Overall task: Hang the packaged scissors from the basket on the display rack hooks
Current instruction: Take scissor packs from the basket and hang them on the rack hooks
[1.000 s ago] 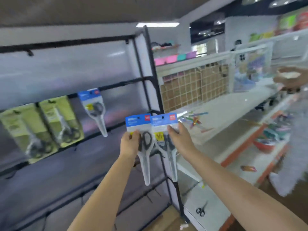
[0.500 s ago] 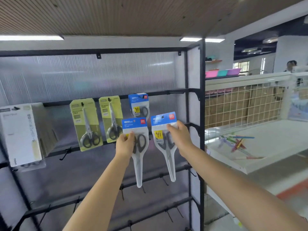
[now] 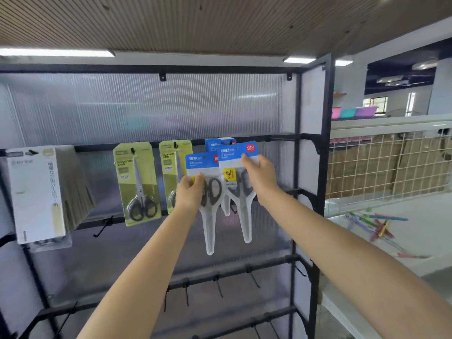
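The left hand (image 3: 189,192) pinches a blue-headed clear plastic pack of black-handled scissors (image 3: 208,192) at its left edge, thumb on the front. The right hand (image 3: 260,178) grips a second, matching blue-headed scissors pack (image 3: 238,172) by its right edge, fingers curled behind and thumb across the front. Both packs are held upright with tips downward, the right pack higher and overlapping the left. Directly behind them, a third blue-headed pack (image 3: 220,144) hangs from the black horizontal rail (image 3: 269,138) of the black metal display rack (image 3: 326,143). To the left hang two yellow-green carded scissors packs (image 3: 137,182) (image 3: 171,162), then a row of white boxed items (image 3: 36,192). Bare black hooks (image 3: 217,286) project from a lower rail.
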